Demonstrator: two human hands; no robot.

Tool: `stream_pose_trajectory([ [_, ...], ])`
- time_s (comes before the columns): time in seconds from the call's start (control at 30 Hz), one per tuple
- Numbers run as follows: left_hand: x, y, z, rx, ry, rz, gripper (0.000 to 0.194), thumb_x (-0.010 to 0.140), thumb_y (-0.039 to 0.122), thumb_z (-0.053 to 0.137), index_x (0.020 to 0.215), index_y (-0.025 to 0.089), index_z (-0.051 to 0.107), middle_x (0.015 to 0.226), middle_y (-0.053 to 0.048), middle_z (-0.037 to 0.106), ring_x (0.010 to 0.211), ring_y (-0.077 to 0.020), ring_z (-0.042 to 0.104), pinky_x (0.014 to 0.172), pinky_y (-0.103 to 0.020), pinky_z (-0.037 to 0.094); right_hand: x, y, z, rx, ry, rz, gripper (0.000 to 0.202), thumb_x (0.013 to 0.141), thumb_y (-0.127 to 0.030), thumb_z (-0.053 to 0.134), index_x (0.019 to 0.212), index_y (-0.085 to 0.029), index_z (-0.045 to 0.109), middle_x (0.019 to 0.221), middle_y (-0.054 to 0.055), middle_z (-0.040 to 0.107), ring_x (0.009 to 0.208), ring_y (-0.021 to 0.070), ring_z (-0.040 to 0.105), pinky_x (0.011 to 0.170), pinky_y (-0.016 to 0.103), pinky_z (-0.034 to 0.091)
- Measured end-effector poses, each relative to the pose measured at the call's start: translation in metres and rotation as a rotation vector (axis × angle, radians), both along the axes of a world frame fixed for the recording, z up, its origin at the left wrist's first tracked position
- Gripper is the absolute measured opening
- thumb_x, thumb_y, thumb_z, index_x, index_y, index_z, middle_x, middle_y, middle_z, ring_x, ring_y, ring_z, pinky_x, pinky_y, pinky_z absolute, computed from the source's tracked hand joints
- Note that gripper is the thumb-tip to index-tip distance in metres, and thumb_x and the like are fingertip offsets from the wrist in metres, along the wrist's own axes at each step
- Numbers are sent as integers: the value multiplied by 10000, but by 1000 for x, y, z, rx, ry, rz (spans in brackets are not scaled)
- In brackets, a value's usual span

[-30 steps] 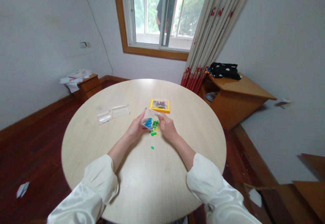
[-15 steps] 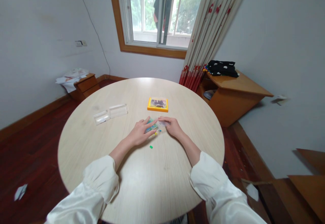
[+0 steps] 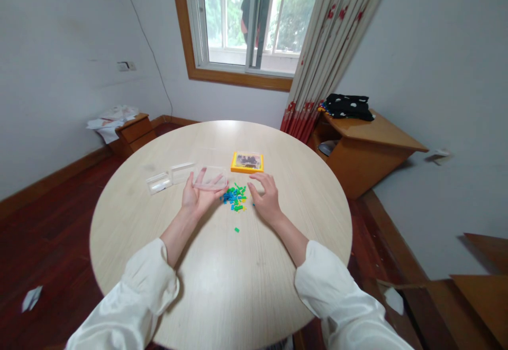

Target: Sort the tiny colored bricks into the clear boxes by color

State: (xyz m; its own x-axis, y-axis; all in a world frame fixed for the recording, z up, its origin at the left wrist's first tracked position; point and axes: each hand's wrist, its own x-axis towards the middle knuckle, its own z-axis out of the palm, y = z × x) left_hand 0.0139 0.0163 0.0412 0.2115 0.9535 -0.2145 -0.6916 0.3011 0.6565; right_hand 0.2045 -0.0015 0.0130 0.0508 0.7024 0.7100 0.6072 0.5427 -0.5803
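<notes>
In the head view my left hand [image 3: 194,197] is turned palm up and holds a clear plastic box [image 3: 210,179] from below, its fingers showing through it. Just right of it, a loose pile of small green, blue and yellow bricks [image 3: 235,196] lies on the table. My right hand [image 3: 265,196] hovers at the pile's right side with its fingers curved and apart, holding nothing. One green brick [image 3: 237,230] lies by itself nearer to me. A tiny blue piece shows partly beside my right hand.
Behind the pile lies a yellow-framed picture [image 3: 247,162] on the round table [image 3: 222,281]. An open clear case [image 3: 159,183] sits to the left. Beyond the table are a window, a curtain [image 3: 317,59] and a wooden cabinet [image 3: 357,164]. A person stands outside the window.
The clear box has been tipped out, and the bricks now lie in a pile. My left hand has moved left and turned palm up with the box. My right hand has opened.
</notes>
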Motion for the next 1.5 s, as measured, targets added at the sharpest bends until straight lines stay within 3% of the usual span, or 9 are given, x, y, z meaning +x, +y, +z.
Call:
stream_pose_trajectory([
  [0.27, 5, -2, -9, 23, 37, -94, 512, 899, 508, 308, 1346, 257, 320, 1178, -169, 582, 918, -235, 644, 818, -447, 487, -43, 2, 5, -95, -453, 110, 226, 903, -284, 478, 943, -227, 693, 972, 60, 689, 991, 228, 490, 874, 390, 375],
  [0.43, -26, 20, -21, 391, 908, 405, 399, 850, 343, 443, 1206, 183, 527, 1185, -126, 587, 1146, -234, 522, 1045, -440, 334, -46, 34, 25, -154, -635, 40, 235, 905, -242, 462, 917, -215, 695, 961, 66, 694, 1002, 235, 476, 875, 400, 321],
  [0.53, -56, 30, -30, 581, 1460, 511, 382, 828, 237, 435, 1173, 159, 579, 1339, -153, 480, 1294, -290, 361, 1118, -526, 144, -55, 60, 30, -200, -796, 3, 253, 886, -195, 454, 890, -184, 707, 940, 95, 697, 975, 251, 486, 853, 409, 311],
  [0.67, -79, 34, -41, 492, 1834, 427, 465, 826, 266, 468, 1279, 178, 523, 1467, -185, 306, 1349, -404, 224, 1042, -681, 57, -71, 84, 29, -266, -998, 16, 283, 847, -104, 438, 889, -134, 716, 924, 149, 700, 971, 264, 525, 840, 408, 312],
  [0.8, -75, 32, -44, 349, 2019, 210, 521, 861, 393, 428, 1370, 279, 420, 1525, -142, 190, 1374, -418, 156, 1034, -680, 80, -84, 94, 24, -385, -1094, -10, 299, 852, -82, 413, 937, -93, 699, 921, 181, 698, 956, 247, 585, 847, 375, 318],
  [0.97, -68, 30, -40, 238, 2120, 70, 521, 891, 451, 334, 1396, 323, 367, 1534, -120, 174, 1386, -400, 136, 1055, -647, 62, -98, 99, 18, -390, -1088, 17, 310, 878, -88, 380, 965, -86, 677, 961, 177, 690, 968, 236, 601, 853, 361, 323],
  [1.17, -71, 30, -41, 227, 2094, 122, 515, 892, 432, 342, 1390, 309, 383, 1524, -144, 195, 1381, -414, 140, 1038, -667, 50, -96, 96, 22, -321, -1018, 46, 256, 899, -216, 442, 1019, -120, 646, 1067, 150, 662, 1031, 233, 561, 877, 361, 329],
  [1.33, -66, 29, -37, 348, 2019, 324, 509, 882, 381, 383, 1366, 234, 436, 1517, -181, 181, 1373, -427, 140, 1040, -668, 42, -41, 99, 35, -285, -764, -92, 379, 916, -338, 425, 1235, -166, 535, 1290, 144, 539, 1193, 240, 459, 975, 378, 289],
  [1.5, -55, 29, -38, 626, 1784, 466, 462, 864, 324, 415, 1275, 145, 525, 1449, -195, 317, 1350, -362, 239, 1086, -590, 124, 17, 109, 31, -585, -831, -169, 827, 813, -529, 527, 1467, -201, 142, 1497, 180, 245, 1377, 325, 192, 1056, 514, 165],
])
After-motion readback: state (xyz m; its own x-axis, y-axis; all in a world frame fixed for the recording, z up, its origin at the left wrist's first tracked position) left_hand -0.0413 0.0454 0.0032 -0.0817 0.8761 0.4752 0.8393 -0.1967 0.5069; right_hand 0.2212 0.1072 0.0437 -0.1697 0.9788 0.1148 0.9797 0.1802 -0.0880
